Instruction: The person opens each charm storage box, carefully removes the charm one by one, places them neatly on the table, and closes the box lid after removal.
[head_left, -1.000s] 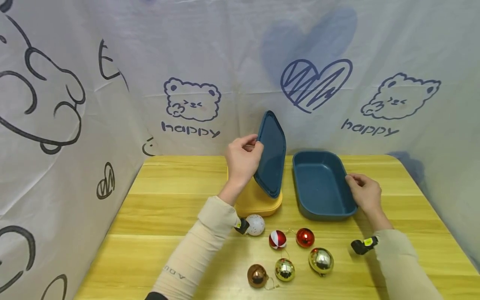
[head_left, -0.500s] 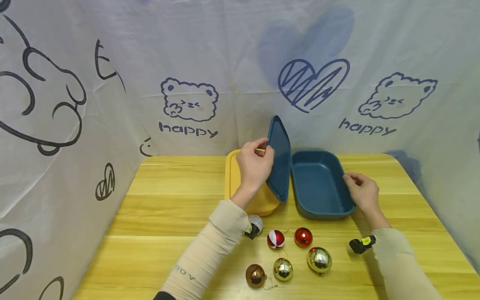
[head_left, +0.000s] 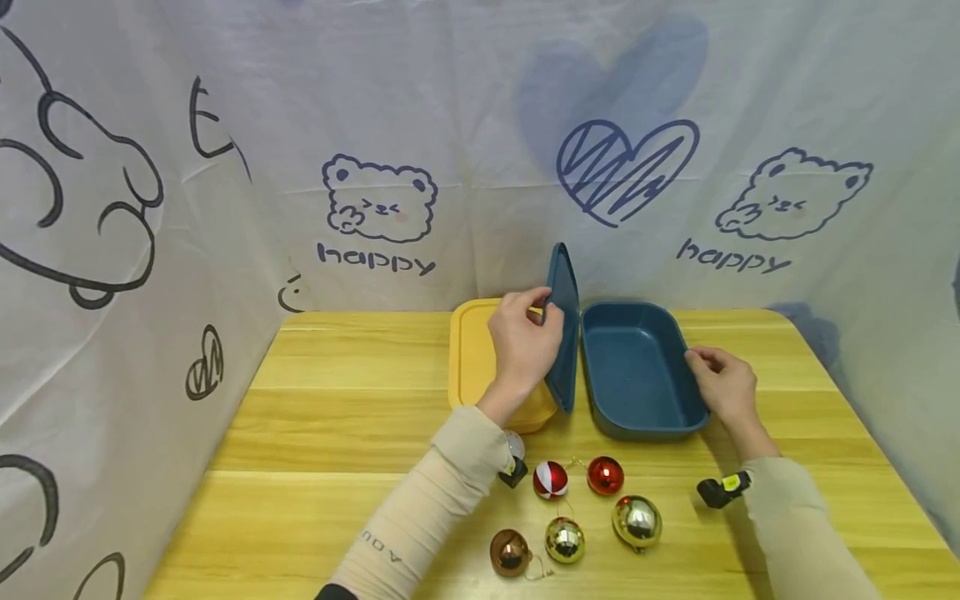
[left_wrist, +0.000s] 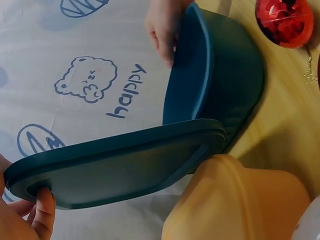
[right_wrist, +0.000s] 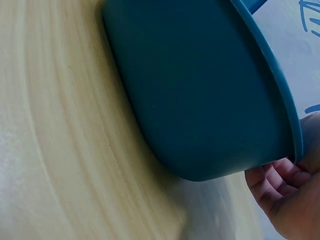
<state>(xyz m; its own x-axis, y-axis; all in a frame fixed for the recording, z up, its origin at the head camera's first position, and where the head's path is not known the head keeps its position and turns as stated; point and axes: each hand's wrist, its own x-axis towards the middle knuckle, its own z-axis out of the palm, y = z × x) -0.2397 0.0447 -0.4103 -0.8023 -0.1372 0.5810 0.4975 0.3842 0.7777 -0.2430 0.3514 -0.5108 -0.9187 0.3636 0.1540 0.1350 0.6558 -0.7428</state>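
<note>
My left hand (head_left: pixel 527 337) pinches the edge of a dark blue lid (head_left: pixel 566 333), which stands nearly upright between two boxes. In the left wrist view the lid (left_wrist: pixel 120 167) has its far end close to the blue box's rim. The open blue box (head_left: pixel 645 375) sits on the table, and its inside shows bare. My right hand (head_left: pixel 726 387) grips the right rim of that box, thumb at the top edge and fingers curled outside, as the right wrist view shows. Left of the lid is a yellow box (head_left: pixel 468 358) with its lid on, partly hidden by my left hand.
In front of the boxes lie several baubles: a red-and-white one (head_left: pixel 551 480), a red one (head_left: pixel 605 475), two gold ones (head_left: pixel 637 522), a brown one (head_left: pixel 510 552) and a white one (head_left: pixel 515 446) partly hidden. A printed white cloth (head_left: pixel 480 150) hangs behind the wooden table (head_left: pixel 322 400).
My left hand has moved right and slightly down with the lid, which has turned more edge-on and come nearer the blue box. The right hand keeps its hold on the rim.
</note>
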